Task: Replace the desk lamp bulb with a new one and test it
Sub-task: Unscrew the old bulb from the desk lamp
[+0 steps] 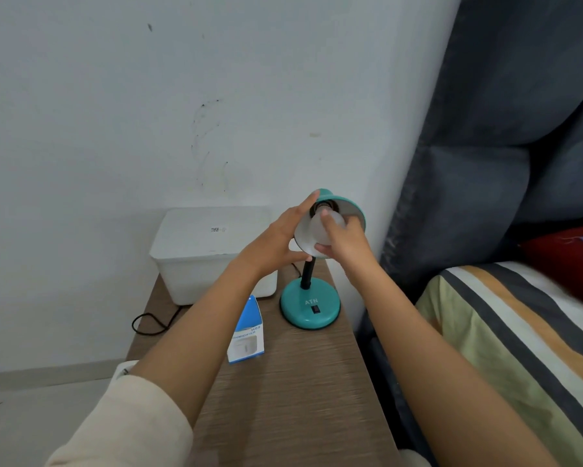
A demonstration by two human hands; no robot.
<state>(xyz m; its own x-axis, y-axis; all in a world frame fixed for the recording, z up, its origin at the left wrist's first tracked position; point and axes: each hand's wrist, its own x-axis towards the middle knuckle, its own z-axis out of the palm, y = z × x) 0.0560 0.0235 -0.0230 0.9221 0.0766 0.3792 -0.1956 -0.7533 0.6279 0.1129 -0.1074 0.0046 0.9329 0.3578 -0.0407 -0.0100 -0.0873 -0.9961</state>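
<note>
A teal desk lamp stands on the wooden side table, its round base (310, 306) bearing a black switch and its shade (347, 205) tilted toward me. A white bulb (318, 227) sits inside the shade, its neck at the dark socket. My right hand (342, 239) is wrapped around the bulb from the right. My left hand (280, 239) holds the left rim of the shade, fingers along its edge and thumb under it. The lamp is dark.
A white lidded plastic box (195, 251) stands at the back of the table (300, 382) by the wall. A blue-and-white humidifier carton (246, 337) stands left of the lamp base. A black cord (152, 323) loops off the left edge. A bed with striped cover (505, 332) lies to the right.
</note>
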